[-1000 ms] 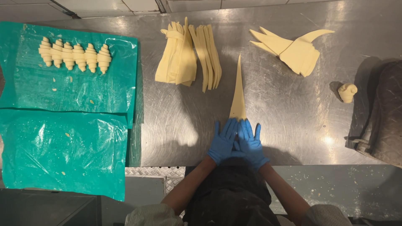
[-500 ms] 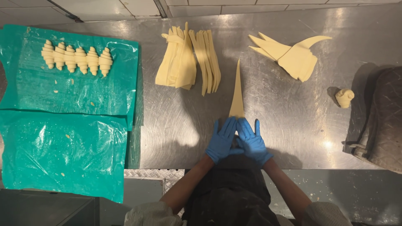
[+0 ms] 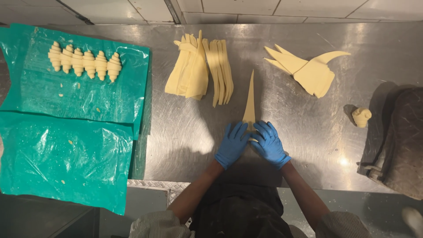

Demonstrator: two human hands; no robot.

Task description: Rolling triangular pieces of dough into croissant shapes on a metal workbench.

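Bright overhead light falls on the steel counter (image 3: pixel 308 132), throwing hot glare patches near its front edge and soft sheen across the scratches. The green plastic sheet (image 3: pixel 66 145) glints with wrinkled highlights. A shadow pools beneath the hands (image 3: pixel 252 143). The picture is sharp at centre, dimmer and slightly bowed toward the corners

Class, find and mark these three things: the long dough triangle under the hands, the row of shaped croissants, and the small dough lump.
long dough triangle (image 3: pixel 250 99), head view, middle of the strip.
row of shaped croissants (image 3: pixel 83 62), head view, middle croissant.
small dough lump (image 3: pixel 361 117), head view, its centre.
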